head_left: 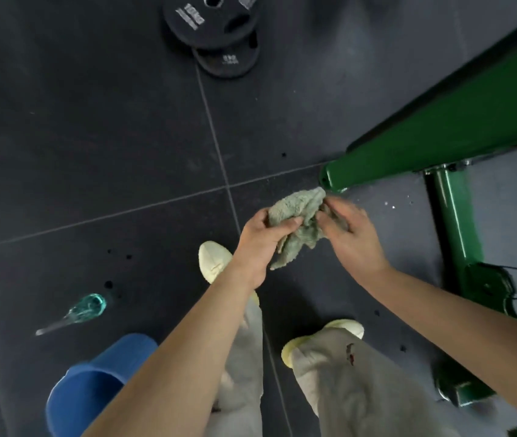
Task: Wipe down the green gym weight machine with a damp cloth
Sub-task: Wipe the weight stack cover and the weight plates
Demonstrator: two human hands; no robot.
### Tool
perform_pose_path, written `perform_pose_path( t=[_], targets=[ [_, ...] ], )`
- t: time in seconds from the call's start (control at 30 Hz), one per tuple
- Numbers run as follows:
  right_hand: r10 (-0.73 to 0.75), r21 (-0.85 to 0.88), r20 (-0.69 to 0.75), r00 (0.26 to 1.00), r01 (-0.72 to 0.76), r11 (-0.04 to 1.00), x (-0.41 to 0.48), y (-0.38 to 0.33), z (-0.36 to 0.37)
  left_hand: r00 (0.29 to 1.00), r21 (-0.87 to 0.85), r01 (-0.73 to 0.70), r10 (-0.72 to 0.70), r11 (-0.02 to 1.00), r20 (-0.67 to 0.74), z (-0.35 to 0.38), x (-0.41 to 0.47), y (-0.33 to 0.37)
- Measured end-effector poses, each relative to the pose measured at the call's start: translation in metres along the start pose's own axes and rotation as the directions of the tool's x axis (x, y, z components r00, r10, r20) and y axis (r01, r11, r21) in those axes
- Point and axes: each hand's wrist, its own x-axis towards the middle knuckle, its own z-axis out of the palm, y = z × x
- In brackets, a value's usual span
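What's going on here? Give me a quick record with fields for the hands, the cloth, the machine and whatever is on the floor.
left hand: grips the cloth
right hand: grips the cloth's other side
cloth: grey-green, bunched, held just short of the beam's end
green machine: slanted beam, upright post to the right
bucket: blue, lower left
weight plates: black, two, overlapping, top
floor: dark tiles, water drops

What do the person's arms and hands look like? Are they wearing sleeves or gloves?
Both arms are bare all the way up, with no sleeves showing. The left hand and the right hand wear no gloves. I see no rings, watch or bracelets on either wrist.
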Motion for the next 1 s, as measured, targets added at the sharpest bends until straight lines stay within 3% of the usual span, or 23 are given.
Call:
perform_pose_path(
  t=[0.07, 0.1, 0.2, 0.3, 0.4, 0.47, 0.7, 0.87, 1.0],
  targets=[
    [-0.102, -0.175, 0.033, 0.994, 0.106, 0.979, -0.007, -0.046, -0.012, 0.999, -0.001, -0.035, 0.035, 0.999, -0.005, 0.000, -0.034, 0.039],
    [-0.110, -0.166, 0.063, 0.992, 0.119, 0.979, -0.012, -0.070, -0.019, 0.999, -0.002, -0.040, 0.040, 0.999, 0.002, 0.003, -0.051, 0.058],
    [-0.071, -0.034, 0.166, 0.984, 0.078, 0.996, -0.026, -0.145, -0.035, 0.998, -0.001, -0.050, 0.050, 0.999, 0.049, 0.007, -0.105, 0.122],
    [0.012, 0.157, 0.163, 0.987, -0.038, 0.987, -0.037, -0.211, -0.051, 0.991, -0.005, -0.042, 0.043, 0.999, 0.124, 0.003, -0.144, 0.170],
    [0.122, 0.409, 0.212, 0.970, -0.201, 0.890, -0.051, -0.277, -0.066, 0.979, 0.066, -0.065, 0.050, 0.996, 0.199, -0.006, -0.179, 0.210],
    [0.148, 0.446, 0.240, 0.959, -0.244, 0.861, -0.064, -0.308, -0.073, 0.982, 0.165, -0.113, 0.084, 0.980, 0.171, -0.005, -0.204, 0.231],
    [0.049, 0.386, -0.041, 0.998, -0.029, 0.922, -0.131, -0.370, -0.097, 0.960, 0.253, -0.274, 0.282, 0.928, 0.004, -0.005, -0.304, 0.268],
    [-0.188, 0.190, -0.057, 0.981, 0.195, 0.962, -0.199, -0.395, -0.140, 0.870, 0.429, -0.390, 0.478, 0.815, -0.117, 0.003, -0.373, 0.275],
    [-0.315, 0.089, -0.007, 0.949, 0.315, 0.945, -0.264, -0.398, -0.183, 0.831, 0.602, -0.423, 0.555, 0.677, -0.040, 0.030, -0.428, 0.257]
  ],
)
